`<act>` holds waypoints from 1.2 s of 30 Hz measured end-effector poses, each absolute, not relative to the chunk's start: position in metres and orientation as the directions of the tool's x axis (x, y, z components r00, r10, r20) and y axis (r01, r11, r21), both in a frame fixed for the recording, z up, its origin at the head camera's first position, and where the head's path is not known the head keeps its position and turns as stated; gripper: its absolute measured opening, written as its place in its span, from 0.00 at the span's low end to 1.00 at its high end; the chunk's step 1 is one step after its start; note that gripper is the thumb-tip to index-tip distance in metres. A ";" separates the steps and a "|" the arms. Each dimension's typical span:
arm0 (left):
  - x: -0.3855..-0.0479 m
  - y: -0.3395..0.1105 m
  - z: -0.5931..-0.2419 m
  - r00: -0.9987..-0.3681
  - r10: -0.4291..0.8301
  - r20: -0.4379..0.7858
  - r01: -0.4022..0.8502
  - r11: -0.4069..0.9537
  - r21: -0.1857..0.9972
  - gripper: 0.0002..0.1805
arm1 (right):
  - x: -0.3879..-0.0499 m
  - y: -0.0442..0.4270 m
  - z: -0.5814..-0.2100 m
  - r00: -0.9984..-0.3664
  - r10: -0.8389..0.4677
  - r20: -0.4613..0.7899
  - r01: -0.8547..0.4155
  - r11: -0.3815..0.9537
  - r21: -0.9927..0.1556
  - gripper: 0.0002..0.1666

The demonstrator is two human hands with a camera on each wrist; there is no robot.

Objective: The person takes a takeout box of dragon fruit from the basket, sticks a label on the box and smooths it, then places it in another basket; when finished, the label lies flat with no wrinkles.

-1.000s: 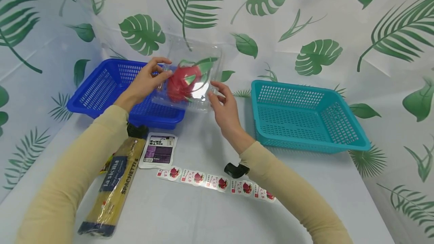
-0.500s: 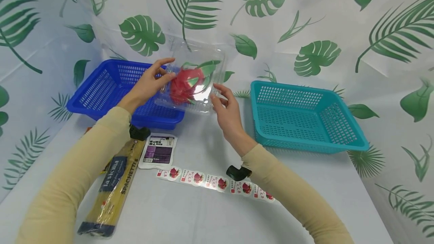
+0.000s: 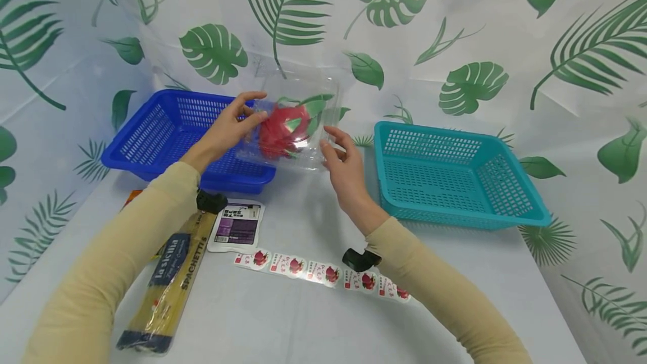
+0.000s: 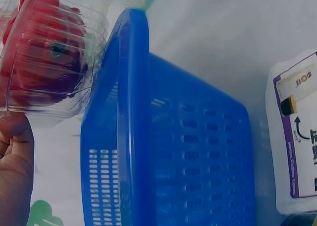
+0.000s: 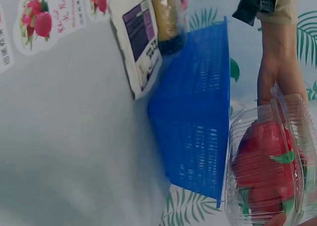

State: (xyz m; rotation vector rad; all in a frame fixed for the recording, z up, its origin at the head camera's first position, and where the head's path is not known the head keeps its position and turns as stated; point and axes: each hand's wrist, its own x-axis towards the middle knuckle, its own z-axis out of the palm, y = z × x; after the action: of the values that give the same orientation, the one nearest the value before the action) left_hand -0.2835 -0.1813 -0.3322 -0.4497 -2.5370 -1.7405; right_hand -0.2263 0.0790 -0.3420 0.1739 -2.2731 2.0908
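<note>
"Where's the clear box [image 3: 303, 157]?"
"Aloft, near the blue basket [image 3: 237, 178], left hand [image 3: 227, 127] and right hand [image 3: 346, 170] gripping opposite sides!"
"And this step?"
"Carrying, I'd judge; next move needs both grips steady."

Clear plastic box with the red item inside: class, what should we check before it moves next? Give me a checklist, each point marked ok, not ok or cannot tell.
1. Left hand has a grip on the clear plastic box: ok, at its left side.
2. Right hand has a grip too: ok, at the right side.
3. Red item inside the box: ok.
4. Box fully latched: cannot tell.
5. Box not touching the blue basket: cannot tell; they overlap in the head view.
6. Sticker strip fully uncovered: not ok; the right sleeve hides its right end in the head view.
</note>
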 end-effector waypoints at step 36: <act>-0.264 -0.124 -0.345 -0.957 0.260 0.125 0.209 0.328 0.921 0.31 | -0.227 0.126 -0.342 -0.998 -0.059 0.019 -0.036 0.310 -0.950 0.29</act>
State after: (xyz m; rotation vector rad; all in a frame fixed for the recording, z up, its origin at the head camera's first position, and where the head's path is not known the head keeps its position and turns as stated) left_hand -0.2639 -0.1241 -0.3450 -0.4598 -2.5964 -1.7900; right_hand -0.2271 0.1261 -0.3418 0.0932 -2.5583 1.8544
